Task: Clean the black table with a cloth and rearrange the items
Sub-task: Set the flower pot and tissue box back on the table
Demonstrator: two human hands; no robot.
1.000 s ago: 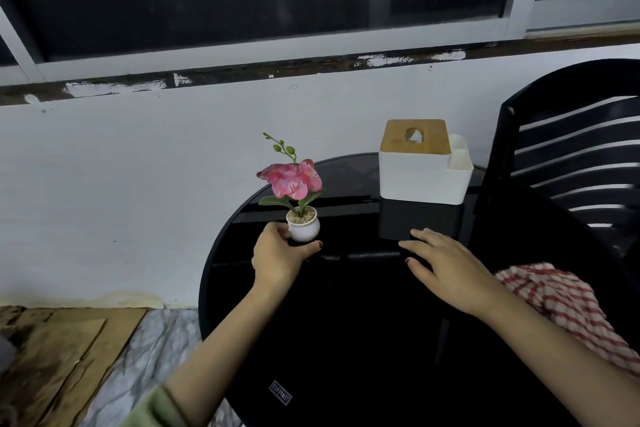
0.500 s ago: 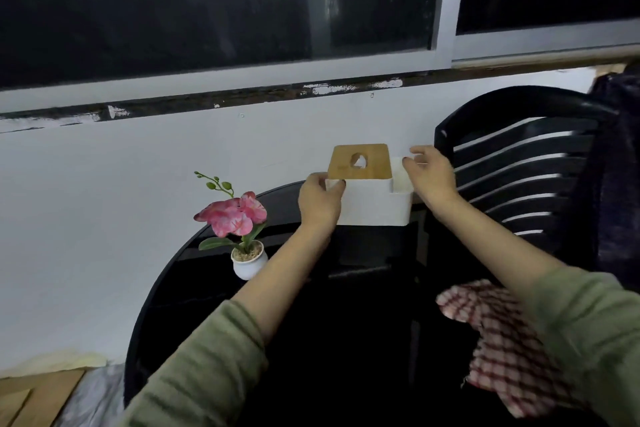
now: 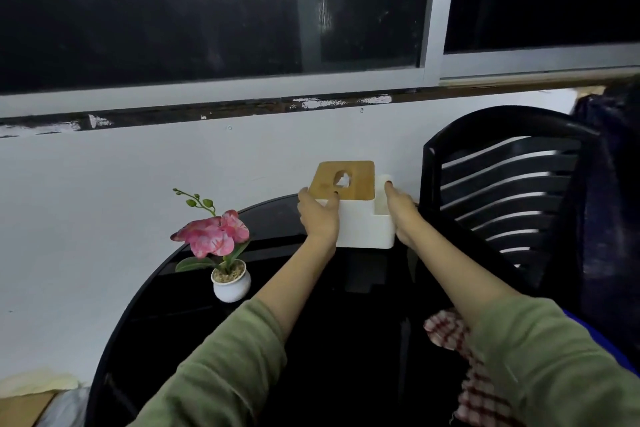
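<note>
Rearranging step: left hand and right hand clasp white box at frame centre, on table. Next probably: lift or slide box, avoid flower pot.

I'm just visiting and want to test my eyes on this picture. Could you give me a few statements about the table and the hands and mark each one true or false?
1. Both hands grip the white box. True: the left hand holds its left side, the right hand its right side.
2. The box has a metal lid. False: the lid is wooden, with a hole in it.
3. The flower pot stands left of the box on the table. True.
4. The left hand is holding the flower pot. False: the pot stands apart from both hands.
5. The checked cloth covers the box. False: it lies near the right sleeve, at the near right of the table.
</note>
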